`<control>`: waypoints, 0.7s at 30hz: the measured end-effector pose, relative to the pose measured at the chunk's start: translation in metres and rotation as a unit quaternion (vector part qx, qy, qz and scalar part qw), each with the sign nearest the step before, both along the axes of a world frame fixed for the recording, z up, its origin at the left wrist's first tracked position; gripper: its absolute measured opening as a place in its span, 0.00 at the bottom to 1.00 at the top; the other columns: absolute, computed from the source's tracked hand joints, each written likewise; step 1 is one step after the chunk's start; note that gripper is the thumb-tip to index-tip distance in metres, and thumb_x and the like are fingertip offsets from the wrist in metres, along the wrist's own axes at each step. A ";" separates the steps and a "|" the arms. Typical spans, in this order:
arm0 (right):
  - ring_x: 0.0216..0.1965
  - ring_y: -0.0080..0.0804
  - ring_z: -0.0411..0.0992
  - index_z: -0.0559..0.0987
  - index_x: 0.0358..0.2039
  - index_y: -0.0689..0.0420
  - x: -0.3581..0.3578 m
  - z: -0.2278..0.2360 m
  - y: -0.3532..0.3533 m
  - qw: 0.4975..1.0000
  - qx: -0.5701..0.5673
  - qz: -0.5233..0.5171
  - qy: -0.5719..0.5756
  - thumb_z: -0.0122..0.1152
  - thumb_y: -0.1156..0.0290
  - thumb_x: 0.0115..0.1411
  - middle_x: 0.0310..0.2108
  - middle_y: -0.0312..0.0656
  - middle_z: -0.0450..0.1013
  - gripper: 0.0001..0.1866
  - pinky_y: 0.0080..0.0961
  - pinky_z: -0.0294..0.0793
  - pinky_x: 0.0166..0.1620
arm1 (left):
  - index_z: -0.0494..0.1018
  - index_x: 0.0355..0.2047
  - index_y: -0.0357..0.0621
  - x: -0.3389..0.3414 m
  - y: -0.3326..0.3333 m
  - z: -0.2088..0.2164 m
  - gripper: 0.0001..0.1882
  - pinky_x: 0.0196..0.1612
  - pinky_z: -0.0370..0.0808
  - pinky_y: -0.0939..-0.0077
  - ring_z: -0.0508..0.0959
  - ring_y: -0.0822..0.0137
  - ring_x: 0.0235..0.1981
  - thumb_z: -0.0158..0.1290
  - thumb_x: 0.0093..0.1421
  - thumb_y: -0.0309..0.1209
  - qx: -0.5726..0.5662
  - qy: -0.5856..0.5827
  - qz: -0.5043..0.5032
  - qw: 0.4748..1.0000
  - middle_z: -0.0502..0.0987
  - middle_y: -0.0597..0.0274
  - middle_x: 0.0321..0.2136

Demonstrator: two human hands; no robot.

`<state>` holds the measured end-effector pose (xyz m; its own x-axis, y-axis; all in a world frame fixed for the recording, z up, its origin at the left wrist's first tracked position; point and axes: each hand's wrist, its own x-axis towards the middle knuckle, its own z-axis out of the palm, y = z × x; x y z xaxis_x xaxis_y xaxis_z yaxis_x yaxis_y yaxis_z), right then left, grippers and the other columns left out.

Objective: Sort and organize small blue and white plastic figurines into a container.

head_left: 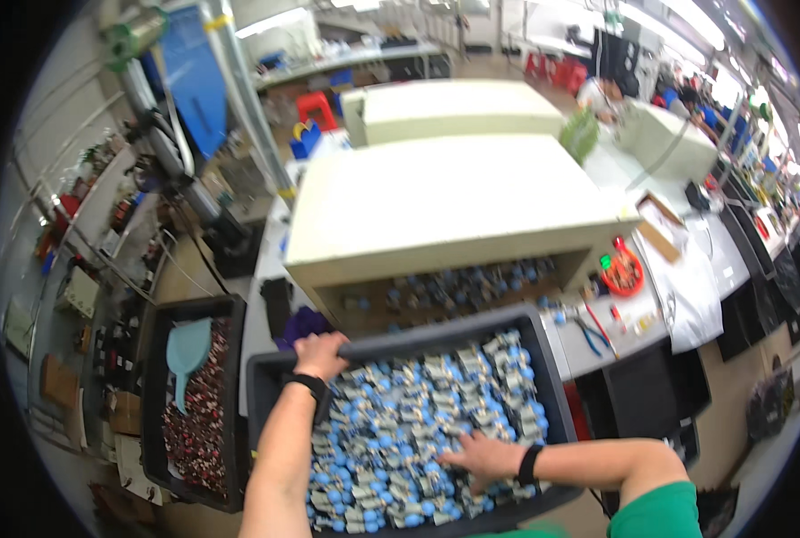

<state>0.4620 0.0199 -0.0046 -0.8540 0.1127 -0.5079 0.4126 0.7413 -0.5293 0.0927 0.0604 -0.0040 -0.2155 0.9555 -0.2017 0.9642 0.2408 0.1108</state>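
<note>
Far left: metal shelving (68,233), loaded with mixed goods. Next, one dark bin (236,386) of small red and cream pieces (194,448), a pale blue scoop (190,350) lying on them. One purple cloth (303,326), bunched just beyond the left hand (322,356); this hand lies at the far rim of a dark grey tray (554,386), fingers bent over the edge, though whether they grip it cannot be told. In the tray, centre: many blue-and-grey parts (386,426), densely set in rows. Directly beyond, blocking the way, one cream hood (454,193), open at the near side, more parts of similar colour inside. Right hand (481,457): well apart from the left, palm down, fingers loosely parted, touching the parts near the tray's right side; anything beneath the palm is hidden. Right of the hood, on the white desk (566,348): blue-handled pliers (590,335) and a red basket (623,271) of small pieces. Farther right: an open cardboard box (659,235) and a white plastic sheet (692,305) hanging over the desk's edge.
</note>
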 end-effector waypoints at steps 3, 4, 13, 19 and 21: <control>0.49 0.71 0.64 0.58 0.63 0.35 0.014 0.003 -0.006 0.999 -0.025 0.019 0.009 0.69 0.62 0.44 0.49 0.68 0.60 0.46 0.52 0.71 0.49 | 0.76 0.43 0.62 0.006 -0.005 -0.006 0.21 0.50 0.61 0.54 0.73 0.56 0.47 0.62 0.46 0.41 0.007 -0.030 -0.001 1.000 0.78 0.66 0.39; 0.48 0.72 0.64 0.59 0.63 0.34 0.015 0.006 -0.006 0.999 -0.038 0.024 -0.002 0.67 0.64 0.45 0.48 0.68 0.61 0.44 0.52 0.71 0.48 | 0.77 0.42 0.62 0.006 -0.006 -0.005 0.19 0.51 0.60 0.53 0.73 0.57 0.46 0.62 0.47 0.41 0.012 -0.036 0.000 0.999 0.78 0.67 0.38; 0.46 0.62 0.68 0.57 0.63 0.35 0.003 0.013 0.012 0.994 -0.104 -0.031 0.013 0.71 0.66 0.45 0.47 0.60 0.63 0.46 0.49 0.71 0.48 | 0.76 0.44 0.62 -0.003 -0.006 0.005 0.23 0.49 0.63 0.54 0.74 0.57 0.47 0.64 0.44 0.39 0.004 -0.016 0.020 1.000 0.79 0.66 0.39; 0.50 0.44 0.69 0.59 0.60 0.49 0.023 0.027 0.040 0.914 -0.225 -0.193 0.278 0.73 0.60 0.47 0.51 0.52 0.63 0.43 0.37 0.68 0.54 | 0.76 0.39 0.59 -0.005 0.002 -0.003 0.19 0.50 0.61 0.59 0.74 0.56 0.42 0.63 0.43 0.35 0.076 -0.049 -0.010 0.996 0.78 0.64 0.34; 0.50 0.39 0.69 0.59 0.60 0.50 0.042 0.083 0.062 0.887 -0.239 -0.302 0.255 0.73 0.61 0.47 0.52 0.50 0.64 0.42 0.33 0.72 0.52 | 0.76 0.39 0.58 -0.001 0.007 -0.004 0.19 0.48 0.63 0.59 0.74 0.56 0.42 0.63 0.43 0.35 0.073 -0.050 -0.014 0.996 0.78 0.64 0.35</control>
